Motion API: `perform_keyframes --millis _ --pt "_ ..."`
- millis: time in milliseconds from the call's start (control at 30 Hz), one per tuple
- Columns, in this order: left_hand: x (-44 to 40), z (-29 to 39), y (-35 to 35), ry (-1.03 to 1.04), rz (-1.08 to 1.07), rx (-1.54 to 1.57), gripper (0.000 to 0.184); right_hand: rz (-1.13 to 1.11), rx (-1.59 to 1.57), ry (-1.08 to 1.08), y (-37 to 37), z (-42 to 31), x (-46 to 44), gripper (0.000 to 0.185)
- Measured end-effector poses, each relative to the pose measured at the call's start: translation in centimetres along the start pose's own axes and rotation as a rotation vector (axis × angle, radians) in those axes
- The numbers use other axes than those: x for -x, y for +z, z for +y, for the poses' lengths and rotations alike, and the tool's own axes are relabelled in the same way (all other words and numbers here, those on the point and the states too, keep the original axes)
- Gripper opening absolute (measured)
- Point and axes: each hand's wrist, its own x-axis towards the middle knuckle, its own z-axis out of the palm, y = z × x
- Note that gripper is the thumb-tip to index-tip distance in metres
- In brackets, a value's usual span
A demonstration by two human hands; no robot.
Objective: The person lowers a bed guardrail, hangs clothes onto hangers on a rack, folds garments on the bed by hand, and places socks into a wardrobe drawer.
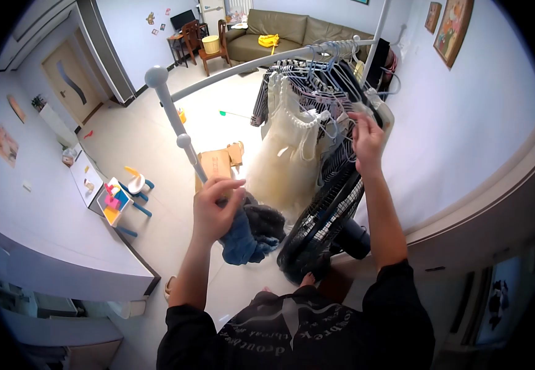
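Note:
My left hand [214,211] is beside the grey-white upright pole of a clothes rack [183,142], fingers loosely bent with the thumb apart; I see nothing in it. Behind and below it are blue jeans [246,240] and a dark grey garment [265,221]. My right hand [368,140] is raised at the rack's right side, its fingertips pinched together beside the hangers [326,71]; what they hold is too small to make out. A cream dress with a beaded neckline [286,160] hangs among black-and-white striped clothes [260,105].
A black standing fan [316,231] is close in front, below my right arm. A cardboard box [215,165] lies on the floor behind the rack. A child's table [114,203] stands left, and a sofa [276,40] at the back. A wall [458,142] runs along the right.

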Motion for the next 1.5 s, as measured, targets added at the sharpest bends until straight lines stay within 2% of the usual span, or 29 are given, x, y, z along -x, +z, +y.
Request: perform_keyframes --millis 100,167,200,300,367,433,600,800,900,933,1033,1067,1167,1200,1300,1333,1367,1433,1500 --pt "-0.1 -0.3 0.4 -0.105 0.143 0.21 0.012 -0.148 -0.313 0.153 -0.2 -2.8 5.2 0.03" --pt "-0.4 1.2 0.2 -0.26 0.212 0.365 0.016 -0.228 -0.449 0.291 0.5 -3.6 9.0 0.029" --pt "-0.7 1.3 0.1 -0.231 0.237 0.344 0.024 -0.269 -0.518 0.364 1.1 -3.8 10.9 0.031" --pt "-1.3 1.6 0.6 -0.268 0.304 0.502 0.027 -0.353 -0.378 0.465 4.1 -4.5 15.6 0.034" --pt "-1.5 2.2 1.3 -0.294 0.325 0.624 0.027 -0.334 -0.361 0.551 5.9 -4.8 17.7 0.044" --pt "-1.4 2.5 2.4 -0.304 0.369 0.752 0.027 -0.472 -0.39 0.519 6.7 -3.5 19.1 0.056" --pt "-0.1 2.4 3.5 -0.269 0.238 0.737 0.026 -0.466 -0.407 0.576 9.2 -3.3 22.0 0.054" --pt "2.3 2.5 4.0 -0.279 0.089 0.756 0.023 -0.408 -0.429 0.653 8.7 -1.4 23.4 0.035" --pt "3.2 1.6 4.3 -0.123 0.058 0.589 0.021 -0.369 -0.521 0.698 9.1 -2.2 24.6 0.026" --pt "3.7 1.3 3.9 -0.169 0.006 0.553 0.021 -0.335 -0.524 0.711 9.2 -2.5 25.0 0.024" --pt "5.5 1.5 4.5 0.054 0.181 0.313 0.025 -0.266 -0.538 0.748 9.3 -3.3 26.1 0.021" --pt "6.1 1.8 4.6 0.142 0.209 0.26 0.036 -0.264 -0.55 0.757 9.1 -3.5 26.4 0.02" --pt "8.0 2.7 4.6 0.29 0.263 0.108 0.047 -0.24 -0.583 0.755 8.2 -2.1 27.6 0.018" --pt "8.4 3.2 4.9 0.293 0.271 0.111 0.049 -0.229 -0.594 0.752 8.1 -2.5 27.8 0.017" --pt "9.9 3.3 5.6 0.263 0.103 0.191 0.042 -0.081 -0.638 0.789 7.8 -5.4 28.4 0.013" --pt "10.3 3.8 5.8 0.193 0.087 0.246 0.029 -0.113 -0.658 0.782 6.9 -5.0 28.8 0.013" --pt "10.6 3.7 6.0 0.153 0.059 0.314 0.024 -0.145 -0.679 0.774 5.6 -4.3 29.2 0.012" --pt "11.1 3.4 6.3 0.072 0.001 0.45 0.017 -0.191 -0.677 0.77 3.1 -4.3 29.9 0.012" --pt "11.7 4.2 6.7 -0.037 -0.022 0.66 0.018 -0.224 -0.635 0.775 1.0 -4.9 30.4 0.014"
